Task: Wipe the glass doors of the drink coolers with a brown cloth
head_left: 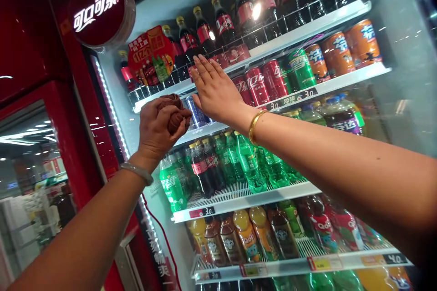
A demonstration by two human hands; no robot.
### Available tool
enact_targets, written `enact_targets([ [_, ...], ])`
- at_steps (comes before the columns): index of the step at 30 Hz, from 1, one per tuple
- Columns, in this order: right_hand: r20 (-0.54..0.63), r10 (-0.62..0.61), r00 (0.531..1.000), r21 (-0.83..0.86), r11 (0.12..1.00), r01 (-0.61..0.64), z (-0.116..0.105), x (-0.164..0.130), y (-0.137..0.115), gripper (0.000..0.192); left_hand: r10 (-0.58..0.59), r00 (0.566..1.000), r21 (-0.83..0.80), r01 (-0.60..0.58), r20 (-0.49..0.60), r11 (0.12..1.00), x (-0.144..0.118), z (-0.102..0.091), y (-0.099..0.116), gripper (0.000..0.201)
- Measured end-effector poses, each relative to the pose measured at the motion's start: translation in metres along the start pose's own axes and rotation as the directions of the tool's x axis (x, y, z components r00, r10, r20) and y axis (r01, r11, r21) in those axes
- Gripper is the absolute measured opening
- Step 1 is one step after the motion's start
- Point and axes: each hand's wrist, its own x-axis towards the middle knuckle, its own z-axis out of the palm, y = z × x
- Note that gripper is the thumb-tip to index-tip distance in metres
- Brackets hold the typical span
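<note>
My left hand (155,127), with a pale bangle (137,173) on the wrist, is closed around a dark brown, ridged bundle (175,120). I cannot make out exactly what the bundle is. Beside it my right hand (218,88) is raised with its fingers straight and its palm toward the drinks cooler (378,7). A gold bangle (256,127) circles the right wrist. Whether the palm touches the cooler's glass front, I cannot tell. Nearest to the right hand are red cola cans (256,86) and a row of cola bottles (223,22); a blue can (198,113) shows between the hands.
Green soda bottles (246,159) fill a middle shelf, with juice bottles (246,236) below. Orange cans (338,54) stand at the upper right. A round lit sign (100,11) juts out at the upper left, and a red cord (164,236) hangs along the cooler's left edge.
</note>
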Motion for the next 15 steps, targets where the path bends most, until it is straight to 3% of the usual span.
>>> enact_targets([
  [1,-0.001,-0.010,1.000,0.006,1.000,0.010,0.001,-0.002,-0.002,0.069,-0.011,1.000,-0.002,0.011,-0.005,1.000,0.002,0.000,-0.003,0.029],
  [3,-0.003,-0.011,1.000,0.004,1.000,0.011,0.000,-0.003,-0.003,0.067,-0.147,0.982,0.013,0.150,-0.116,0.989,0.008,0.007,0.000,0.027],
  [6,0.004,-0.007,1.000,-0.002,1.000,0.007,-0.003,-0.002,-0.002,0.067,-0.369,0.877,0.008,0.391,-0.308,0.920,0.006,0.025,0.030,0.027],
  [7,0.007,-0.010,1.000,0.001,1.000,0.010,-0.003,-0.002,-0.002,0.066,-0.348,0.892,0.016,0.368,-0.290,0.930,0.002,0.030,0.042,0.028],
  [10,-0.004,-0.022,1.000,0.032,0.999,0.022,-0.002,-0.002,-0.001,0.063,-0.146,0.974,0.029,0.154,-0.174,0.988,-0.010,0.032,0.062,0.028],
  [13,-0.017,-0.047,0.999,0.047,0.998,0.048,0.001,-0.005,0.005,0.063,0.033,0.999,-0.028,-0.034,-0.022,0.999,-0.008,0.016,0.045,0.031],
  [15,-0.003,-0.106,0.994,0.050,0.993,0.106,0.000,-0.008,0.013,0.063,0.084,0.993,-0.074,-0.078,0.082,0.994,0.002,0.005,0.026,0.031],
])
